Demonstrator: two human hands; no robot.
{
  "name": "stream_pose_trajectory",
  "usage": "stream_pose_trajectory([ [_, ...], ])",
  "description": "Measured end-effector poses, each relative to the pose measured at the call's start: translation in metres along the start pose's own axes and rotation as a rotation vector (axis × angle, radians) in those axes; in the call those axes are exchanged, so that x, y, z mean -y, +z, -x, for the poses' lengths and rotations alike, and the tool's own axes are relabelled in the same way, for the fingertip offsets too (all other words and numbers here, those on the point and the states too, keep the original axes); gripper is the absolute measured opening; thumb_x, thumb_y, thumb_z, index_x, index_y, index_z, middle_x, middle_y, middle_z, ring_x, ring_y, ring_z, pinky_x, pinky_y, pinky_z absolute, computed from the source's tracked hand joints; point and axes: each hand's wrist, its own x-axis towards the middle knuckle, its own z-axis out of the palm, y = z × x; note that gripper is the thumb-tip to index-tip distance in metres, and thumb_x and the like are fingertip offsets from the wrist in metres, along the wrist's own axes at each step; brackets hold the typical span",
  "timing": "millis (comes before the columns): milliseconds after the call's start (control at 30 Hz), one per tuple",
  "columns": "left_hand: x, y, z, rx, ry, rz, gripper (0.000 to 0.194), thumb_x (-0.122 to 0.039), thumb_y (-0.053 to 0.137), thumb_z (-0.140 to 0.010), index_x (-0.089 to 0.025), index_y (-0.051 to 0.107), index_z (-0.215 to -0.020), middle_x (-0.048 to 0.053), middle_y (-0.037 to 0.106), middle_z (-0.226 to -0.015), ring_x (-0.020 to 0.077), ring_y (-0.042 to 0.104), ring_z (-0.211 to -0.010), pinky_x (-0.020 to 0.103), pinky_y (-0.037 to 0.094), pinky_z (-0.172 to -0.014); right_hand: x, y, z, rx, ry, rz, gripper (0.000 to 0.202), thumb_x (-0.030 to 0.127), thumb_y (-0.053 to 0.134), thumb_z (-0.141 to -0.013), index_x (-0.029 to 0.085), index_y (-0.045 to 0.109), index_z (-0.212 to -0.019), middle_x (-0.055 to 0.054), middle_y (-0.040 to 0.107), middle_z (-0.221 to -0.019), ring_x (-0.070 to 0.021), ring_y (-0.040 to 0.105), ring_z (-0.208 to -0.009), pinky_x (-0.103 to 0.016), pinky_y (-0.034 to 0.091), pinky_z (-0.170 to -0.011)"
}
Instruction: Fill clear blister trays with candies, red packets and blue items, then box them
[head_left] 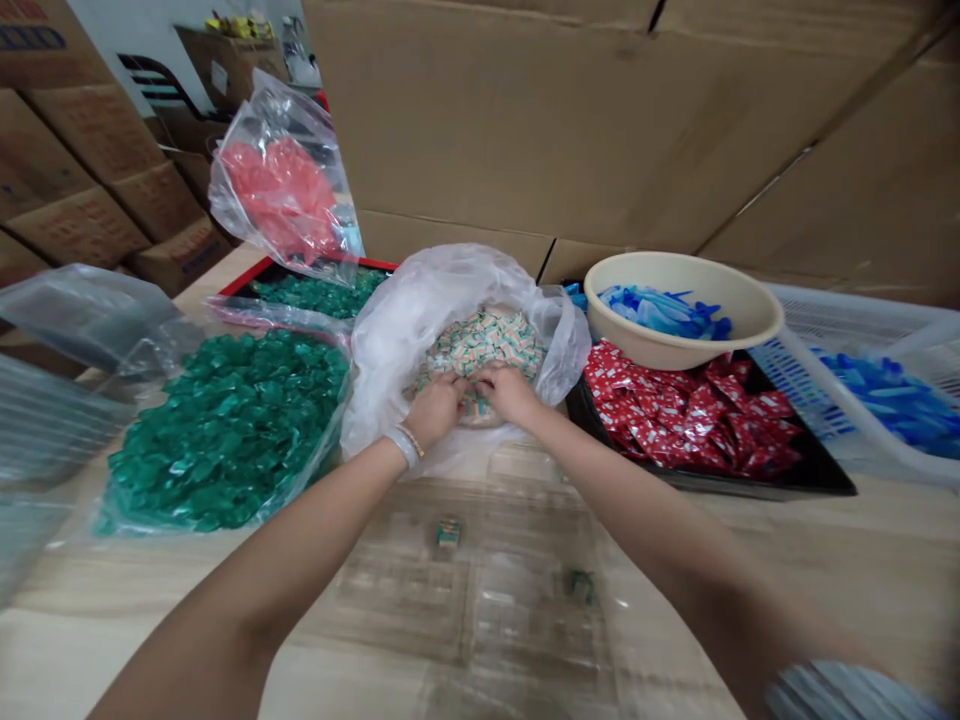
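Observation:
Both my hands are in a white translucent plastic bag point(397, 310) with its rim rolled back. It holds many small striped packets point(487, 335) in green, orange and white. My left hand point(440, 408), with a bracelet at the wrist, has its fingers curled down against the packets. Close beside it, my right hand point(504, 390) bends its fingers into the same pile, the fingertips of both nearly meeting. What the fingertips pinch is hidden. In front lie clear plastic compartment trays point(517, 610), blurred. One striped packet point(448, 532) and a small green piece point(581, 585) rest on them.
Green wrapped pieces point(225, 430) fill a bag at left, behind it a red-rimmed tray point(259, 268) and a bag of pink pieces point(285, 195). At right, a cream basin point(675, 350) sits over red packets point(690, 420) beside a white basket point(862, 435). Cardboard boxes point(525, 120) stand behind.

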Motion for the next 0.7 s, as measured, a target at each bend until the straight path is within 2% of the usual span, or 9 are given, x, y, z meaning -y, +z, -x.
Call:
stream_pose_trajectory([
  [67,0.001,-0.001,-0.001,0.018,0.024,-0.022,0.025,-0.015,0.052,-0.073,-0.015,0.059,-0.097,0.008,0.055,-0.096,0.0186,0.052,-0.091,0.029,0.04,-0.083,-0.001,-0.001,0.003,-0.032,0.026,-0.021,0.019,0.015,0.049,-0.077,0.016,0.066,-0.084,-0.005,0.064,-0.084,-0.0147,0.055,-0.078,-0.024,0.04,-0.072],
  [167,0.004,-0.003,-0.002,0.027,0.047,-0.034,0.02,-0.017,0.054,-0.072,-0.014,0.06,-0.091,0.008,0.056,-0.094,0.0189,0.053,-0.088,0.028,0.041,-0.079,-0.003,-0.002,0.008,-0.011,0.049,-0.055,0.016,0.016,0.05,-0.077,0.014,0.066,-0.08,-0.005,0.065,-0.077,-0.0136,0.056,-0.069,-0.023,0.04,-0.066],
  [433,0.009,-0.005,0.007,0.06,0.079,0.181,0.02,-0.013,0.048,-0.074,-0.016,0.061,-0.088,0.003,0.062,-0.078,0.0139,0.055,-0.071,0.023,0.041,-0.068,0.005,-0.007,0.023,0.166,-0.128,-0.01,0.017,0.01,0.05,-0.074,0.014,0.066,-0.07,-0.004,0.064,-0.072,-0.0132,0.055,-0.069,-0.022,0.038,-0.066],
  [700,0.008,-0.008,0.005,0.157,0.046,0.17,0.024,-0.008,0.041,-0.076,-0.011,0.063,-0.067,0.004,0.062,-0.066,0.0124,0.053,-0.063,0.022,0.04,-0.064,0.017,0.01,0.027,0.112,-0.196,0.126,0.014,0.015,0.049,-0.078,0.014,0.063,-0.077,-0.007,0.06,-0.082,-0.016,0.054,-0.079,-0.025,0.039,-0.071],
])
